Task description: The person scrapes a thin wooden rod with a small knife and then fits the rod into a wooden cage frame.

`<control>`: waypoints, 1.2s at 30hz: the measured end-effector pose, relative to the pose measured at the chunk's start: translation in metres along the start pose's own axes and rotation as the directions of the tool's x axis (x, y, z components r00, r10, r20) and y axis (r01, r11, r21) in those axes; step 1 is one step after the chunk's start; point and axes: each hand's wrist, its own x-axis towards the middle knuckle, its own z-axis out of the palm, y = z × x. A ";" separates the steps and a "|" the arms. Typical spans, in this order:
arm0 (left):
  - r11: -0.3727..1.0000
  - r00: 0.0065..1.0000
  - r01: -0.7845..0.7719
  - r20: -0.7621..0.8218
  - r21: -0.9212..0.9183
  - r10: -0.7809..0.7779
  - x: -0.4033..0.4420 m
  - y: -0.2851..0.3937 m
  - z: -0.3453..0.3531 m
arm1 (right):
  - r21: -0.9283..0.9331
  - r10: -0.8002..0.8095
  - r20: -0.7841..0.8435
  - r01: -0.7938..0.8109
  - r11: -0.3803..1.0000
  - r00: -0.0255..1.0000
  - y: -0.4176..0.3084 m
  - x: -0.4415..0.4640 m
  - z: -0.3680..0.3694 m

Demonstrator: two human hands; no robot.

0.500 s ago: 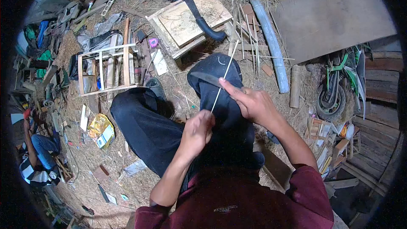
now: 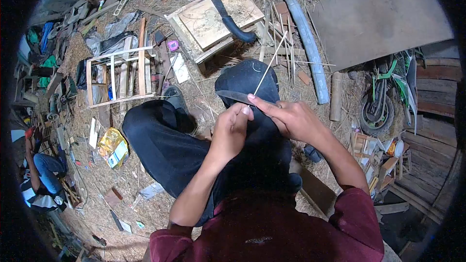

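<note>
Wood scraps litter the straw-strewn floor (image 2: 150, 165) around a stool (image 2: 221, 19)

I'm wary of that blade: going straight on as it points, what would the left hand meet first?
The left hand would probably meet the right index finger, by the knife blade, first; depth is unclear.

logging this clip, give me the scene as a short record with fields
left hand: pinching a thin stick near its lower end
right hand: gripping a knife, index finger along the blade
contact: stick meets the blade by the right fingertip
low bench: machete lying across it
left of bench: small wooden frame
right of bench: gray pole, large flat board
far right: green and white motorbike, partly visible
far left: another person
</note>
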 end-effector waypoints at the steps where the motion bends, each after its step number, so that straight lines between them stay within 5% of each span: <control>1: 1.000 1.000 0.010 0.001 0.002 -0.010 0.000 0.000 0.001 | -0.014 0.012 -0.003 -0.013 1.000 1.000 -0.001 -0.001 0.000; 8: 0.979 0.987 0.146 -0.050 -0.144 -0.155 -0.024 -0.007 0.002 | -0.104 0.087 -0.007 -0.087 0.991 0.996 -0.015 -0.006 0.015; 11: 0.998 0.995 0.052 -0.081 -0.016 -0.053 -0.038 -0.012 -0.002 | -0.051 0.108 -0.045 -0.110 0.993 0.993 -0.011 -0.002 0.015; 15: 0.964 0.973 0.220 -0.040 -0.151 -0.228 -0.054 -0.003 -0.012 | -0.089 0.094 -0.023 -0.095 0.991 0.995 -0.012 0.000 0.011; 18: 0.978 0.992 0.125 -0.007 -0.169 -0.128 -0.072 -0.015 -0.008 | -0.025 0.210 -0.207 -0.220 0.975 0.955 0.016 0.006 0.022; 19: 0.989 0.985 -0.150 -0.084 0.012 0.150 -0.079 -0.038 -0.005 | -0.026 0.204 -0.239 -0.216 0.976 0.949 0.021 0.011 0.020; 23: 0.898 0.935 0.352 0.060 -0.262 -0.349 -0.096 -0.014 -0.025 | 0.205 0.165 -0.344 -0.097 0.974 0.925 0.023 0.016 0.016; 27: 0.921 0.956 0.289 0.126 -0.260 -0.264 -0.061 -0.016 -0.019 | 0.157 0.148 -0.315 -0.102 0.982 0.938 0.014 0.012 0.012; 30: 0.999 0.999 -0.037 0.028 -0.006 0.037 -0.023 -0.014 -0.007 | 0.002 0.066 -0.136 -0.067 0.998 0.988 0.010 0.005 0.006; 36: 0.998 0.997 0.061 0.039 -0.006 -0.061 0.003 0.002 -0.008 | -0.015 0.039 -0.068 -0.041 0.999 0.997 0.006 0.011 0.007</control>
